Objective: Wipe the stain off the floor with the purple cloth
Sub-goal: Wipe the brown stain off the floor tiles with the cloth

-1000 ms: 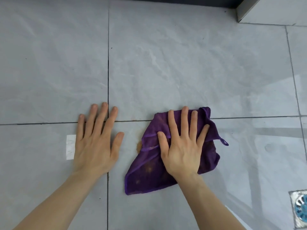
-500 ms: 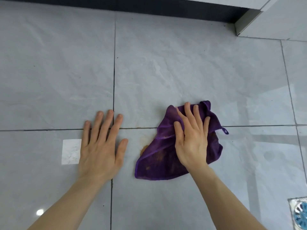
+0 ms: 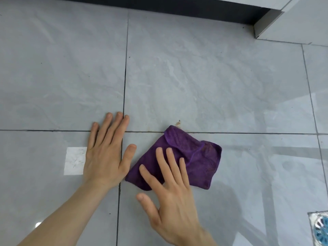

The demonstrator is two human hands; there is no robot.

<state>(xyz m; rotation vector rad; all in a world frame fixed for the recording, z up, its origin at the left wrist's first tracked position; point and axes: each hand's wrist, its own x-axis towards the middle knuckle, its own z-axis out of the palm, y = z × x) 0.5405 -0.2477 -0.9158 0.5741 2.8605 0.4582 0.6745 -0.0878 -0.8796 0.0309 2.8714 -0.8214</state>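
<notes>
The purple cloth [image 3: 197,157] lies crumpled on the grey tiled floor, just on my side of a grout line. My right hand [image 3: 170,189] rests with spread fingers pressed flat on the cloth's near left part; its palm and thumb are off the cloth. A small brown stain mark [image 3: 178,123] shows on the tile just beyond the cloth's far corner. Faint brown also tints the grout line [image 3: 152,131] to the left of that corner. My left hand [image 3: 106,151] lies flat and open on the floor to the left of the cloth, its thumb close to the cloth's edge.
A white square patch [image 3: 75,160] sits on the tile just left of my left hand. A floor drain [image 3: 320,228] is at the bottom right corner. A dark baseboard [image 3: 177,6] runs along the top, and a cabinet corner [image 3: 264,23] stands at the top right.
My right hand has slid back toward me and left, dragging the cloth with it. The cloth now covers the brown smear that showed at its left edge. My left hand stays planted.
</notes>
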